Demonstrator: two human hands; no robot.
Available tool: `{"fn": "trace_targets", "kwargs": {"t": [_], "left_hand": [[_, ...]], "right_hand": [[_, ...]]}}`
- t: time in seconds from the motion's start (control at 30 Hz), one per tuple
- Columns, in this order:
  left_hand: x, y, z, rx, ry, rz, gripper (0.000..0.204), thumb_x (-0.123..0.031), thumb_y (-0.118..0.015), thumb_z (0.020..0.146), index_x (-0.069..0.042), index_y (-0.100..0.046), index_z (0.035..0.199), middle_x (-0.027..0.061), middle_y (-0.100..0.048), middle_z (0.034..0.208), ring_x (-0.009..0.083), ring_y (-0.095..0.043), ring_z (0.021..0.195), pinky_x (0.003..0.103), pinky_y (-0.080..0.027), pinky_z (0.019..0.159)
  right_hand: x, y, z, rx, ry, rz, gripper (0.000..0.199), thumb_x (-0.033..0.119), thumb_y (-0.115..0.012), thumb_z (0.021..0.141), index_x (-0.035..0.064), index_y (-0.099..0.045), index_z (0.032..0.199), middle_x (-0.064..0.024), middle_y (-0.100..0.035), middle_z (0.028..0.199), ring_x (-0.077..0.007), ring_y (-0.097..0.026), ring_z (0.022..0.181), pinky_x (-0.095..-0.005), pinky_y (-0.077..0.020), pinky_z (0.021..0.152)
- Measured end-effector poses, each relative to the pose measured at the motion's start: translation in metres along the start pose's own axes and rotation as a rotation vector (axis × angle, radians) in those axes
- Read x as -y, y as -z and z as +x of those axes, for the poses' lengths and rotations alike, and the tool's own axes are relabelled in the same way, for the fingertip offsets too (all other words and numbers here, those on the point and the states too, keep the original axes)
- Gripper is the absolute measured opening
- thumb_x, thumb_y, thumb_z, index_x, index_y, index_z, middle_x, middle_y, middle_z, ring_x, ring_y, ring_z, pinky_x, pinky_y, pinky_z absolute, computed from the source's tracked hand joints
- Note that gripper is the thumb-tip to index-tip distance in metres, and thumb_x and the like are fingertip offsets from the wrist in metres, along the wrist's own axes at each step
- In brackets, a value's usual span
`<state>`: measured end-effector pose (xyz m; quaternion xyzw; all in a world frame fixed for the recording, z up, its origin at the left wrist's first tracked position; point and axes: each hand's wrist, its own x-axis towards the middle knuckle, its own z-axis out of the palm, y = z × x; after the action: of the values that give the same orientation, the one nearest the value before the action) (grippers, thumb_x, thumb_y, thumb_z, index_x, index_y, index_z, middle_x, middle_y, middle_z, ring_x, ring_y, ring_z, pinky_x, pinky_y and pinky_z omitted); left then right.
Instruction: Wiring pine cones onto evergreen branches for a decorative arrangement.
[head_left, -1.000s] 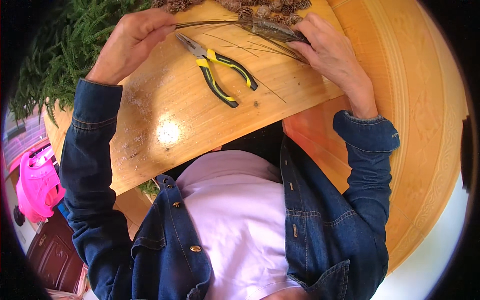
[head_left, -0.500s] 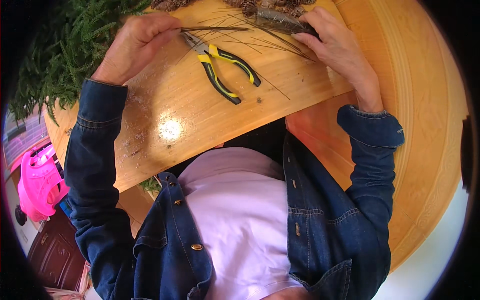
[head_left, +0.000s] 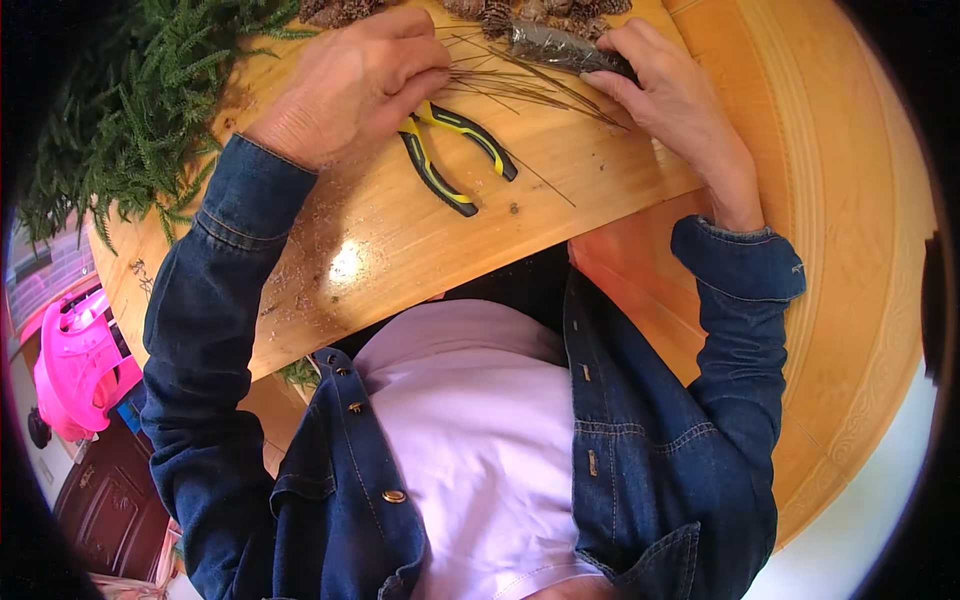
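My left hand [head_left: 375, 80] is closed at the far middle of the table, fingertips pinched at the left ends of thin dark wires [head_left: 520, 88] that fan out to the right. Its fingertips are partly hidden behind the hand. Farther right, my right hand [head_left: 665, 85] grips a dark bundle in clear plastic wrap [head_left: 555, 46], thumb below and fingers above. Pliers with black and yellow handles [head_left: 440, 175] lie below my left hand, which covers their jaws. One loose wire slants down to the right of the handles.
Green artificial fir branches [head_left: 150, 120] pile up at the far left. Several brown pine cones [head_left: 495, 18] line the far edge. The wooden table [head_left: 400, 250] has small white specks on it, its near edge before my body. A pink plastic chair [head_left: 80, 365] stands at the left.
My left hand has moved right with its wires, over the pliers' jaws, to the wires spread there. My right hand stays on the wrapped bundle.
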<state>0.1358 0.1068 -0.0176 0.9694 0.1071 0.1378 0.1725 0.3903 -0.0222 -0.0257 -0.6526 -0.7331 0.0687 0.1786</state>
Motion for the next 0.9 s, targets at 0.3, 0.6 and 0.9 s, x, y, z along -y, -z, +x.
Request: {"fn": "trace_targets", "kwargs": {"t": [0.3, 0.6, 0.9], "left_hand": [[-0.029, 0.016, 0.031, -0.06, 0.175, 0.152, 0.021, -0.017, -0.064, 0.081, 0.002, -0.057, 0.082, 0.0156, -0.049, 0.08, 0.0328, -0.053, 0.074, 0.042, -0.046, 0.062], [-0.011, -0.007, 0.044, -0.003, -0.031, 0.295, 0.019, -0.02, -0.063, 0.078, -0.003, -0.056, 0.077, 0.0132, -0.051, 0.079, 0.0296, -0.052, 0.079, 0.04, -0.045, 0.069], [0.001, -0.013, 0.044, -0.009, -0.069, 0.322, 0.009, -0.012, -0.061, 0.072, -0.004, -0.057, 0.072, 0.011, -0.05, 0.077, 0.0288, -0.051, 0.077, 0.039, -0.045, 0.068]], "right_hand": [[0.002, 0.0, -0.002, 0.016, -0.015, -0.034, 0.024, 0.02, -0.062, 0.084, 0.0033, -0.055, 0.1, -0.01, -0.053, 0.092, -0.0296, -0.054, 0.088, -0.036, -0.0439, 0.072], [0.001, -0.001, -0.003, -0.006, 0.021, -0.054, 0.025, 0.02, -0.062, 0.084, 0.004, -0.054, 0.101, -0.0103, -0.052, 0.092, -0.0311, -0.054, 0.088, -0.0366, -0.0439, 0.072], [0.008, 0.004, 0.0, 0.014, 0.03, -0.064, 0.025, 0.018, -0.063, 0.084, 0.0018, -0.055, 0.101, -0.0098, -0.052, 0.09, -0.0279, -0.054, 0.082, -0.0341, -0.0441, 0.069]]}}
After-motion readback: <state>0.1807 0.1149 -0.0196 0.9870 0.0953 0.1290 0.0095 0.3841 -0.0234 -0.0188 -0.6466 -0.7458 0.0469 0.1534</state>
